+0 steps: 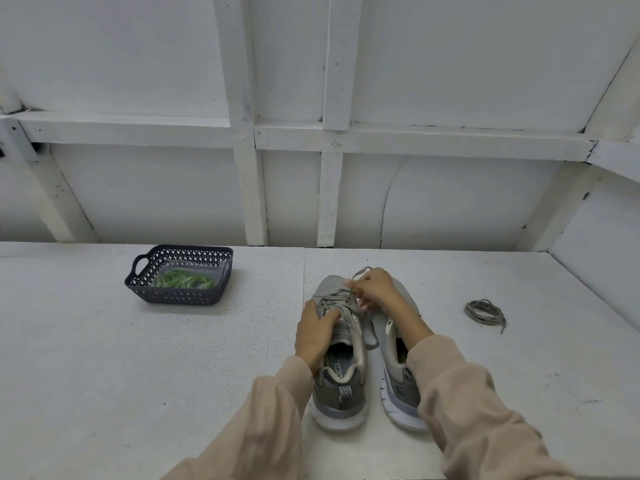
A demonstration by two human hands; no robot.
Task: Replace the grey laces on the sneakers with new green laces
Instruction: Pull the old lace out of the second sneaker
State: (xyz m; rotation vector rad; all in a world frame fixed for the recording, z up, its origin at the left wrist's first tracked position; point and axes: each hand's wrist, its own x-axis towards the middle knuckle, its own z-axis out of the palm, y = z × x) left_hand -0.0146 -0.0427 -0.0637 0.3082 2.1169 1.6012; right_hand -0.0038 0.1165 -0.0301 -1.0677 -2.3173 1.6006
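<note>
Table (104, 358) – white work surface carrying every item below.

Left sneaker (341, 386) – the reference item, grey, toe pointing away from the person and still partly laced.

Right sneaker (394, 389) – just beside the left sneaker, on its right. It appears already unlaced.

Basket (173, 296) – well apart from the left sneaker, far-left of it. It holds the green laces (183, 280), bagged and seemingly kept aside until needed.

Left hand (317, 329) – clamped over the left sneaker's upper, probably steadying it against the pull.

Right hand (375, 287) – above the left sneaker's toe end, pinching the grey lace (332, 301), likely to draw it out of the eyelets.

Removed lace (483, 310) – coiled well right of the left sneaker, discarded out of the way.
</note>
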